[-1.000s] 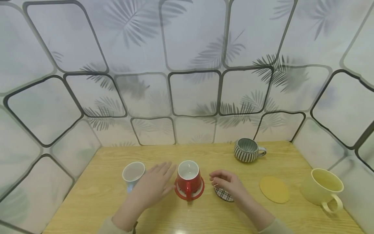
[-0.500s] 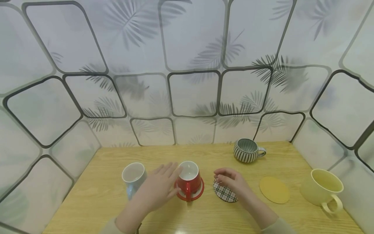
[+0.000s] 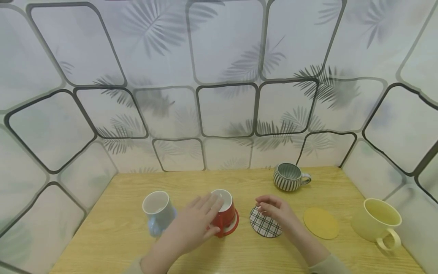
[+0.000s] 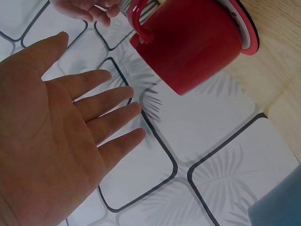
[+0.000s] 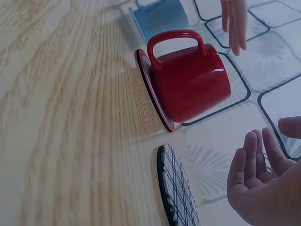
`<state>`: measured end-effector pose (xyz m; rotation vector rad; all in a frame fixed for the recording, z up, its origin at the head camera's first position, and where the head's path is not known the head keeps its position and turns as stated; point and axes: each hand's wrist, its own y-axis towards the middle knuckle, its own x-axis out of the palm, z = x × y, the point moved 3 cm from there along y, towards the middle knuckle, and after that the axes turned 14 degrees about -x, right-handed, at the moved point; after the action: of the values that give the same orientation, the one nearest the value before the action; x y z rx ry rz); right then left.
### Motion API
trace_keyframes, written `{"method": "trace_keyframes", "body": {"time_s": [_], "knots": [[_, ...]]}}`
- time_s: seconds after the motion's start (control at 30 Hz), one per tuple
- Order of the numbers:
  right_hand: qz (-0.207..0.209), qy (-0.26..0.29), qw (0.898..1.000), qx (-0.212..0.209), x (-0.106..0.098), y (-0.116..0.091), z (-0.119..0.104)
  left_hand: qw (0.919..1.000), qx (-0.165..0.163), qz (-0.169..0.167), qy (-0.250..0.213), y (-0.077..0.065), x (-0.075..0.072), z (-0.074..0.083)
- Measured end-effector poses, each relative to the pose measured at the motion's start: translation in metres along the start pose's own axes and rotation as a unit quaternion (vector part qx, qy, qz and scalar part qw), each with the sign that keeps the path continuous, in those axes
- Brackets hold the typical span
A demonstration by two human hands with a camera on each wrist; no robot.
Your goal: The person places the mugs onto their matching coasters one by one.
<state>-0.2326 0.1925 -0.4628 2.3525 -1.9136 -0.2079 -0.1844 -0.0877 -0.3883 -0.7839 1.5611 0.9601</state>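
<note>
A red mug (image 5: 193, 84) with a white inside stands upright on a red-rimmed coaster (image 5: 153, 92), its handle toward me. My left hand (image 3: 195, 220), fingers spread and straight, hovers beside and over the mug's left part in the head view. The left wrist view shows a gap between that hand (image 4: 66, 127) and the mug. My right hand (image 3: 278, 213) hangs above the black-and-white plaid coaster (image 3: 265, 224), fingers loosely bent, holding nothing; the right wrist view shows it apart from the coaster. A light blue mug (image 3: 161, 217) stands left of my left hand, partly behind it.
A striped cup (image 3: 288, 178) stands at the back right, handle pointing right. A round yellow coaster (image 3: 321, 223) lies to the right, with a pale yellow mug (image 3: 376, 220) near the table's right edge. Patterned panels (image 3: 226, 110) enclose the wooden table (image 3: 239, 253) behind and on both sides.
My left hand has drifted right, from beside the red mug to partly over it, showing more of the blue mug. My right hand has shifted slightly right, uncovering more of the plaid coaster.
</note>
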Motion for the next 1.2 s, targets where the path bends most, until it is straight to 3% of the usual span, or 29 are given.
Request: {"method": "trace_keyframes", "body": {"time_s": [0.17,0.57,1.2], "knots": [[0.008,0.003,1.000,0.003,-0.006,0.000,0.001,0.9992,0.020,0.015,0.032,0.000,0.001,0.007],[0.019,-0.010,0.999,0.026,-0.019,-0.002,0.002,0.9983,0.052,0.022,0.014,0.003,0.013,0.021],[0.047,0.002,0.999,0.016,-0.042,-0.005,0.004,0.9925,0.104,0.048,0.041,0.007,0.023,0.039]]}}
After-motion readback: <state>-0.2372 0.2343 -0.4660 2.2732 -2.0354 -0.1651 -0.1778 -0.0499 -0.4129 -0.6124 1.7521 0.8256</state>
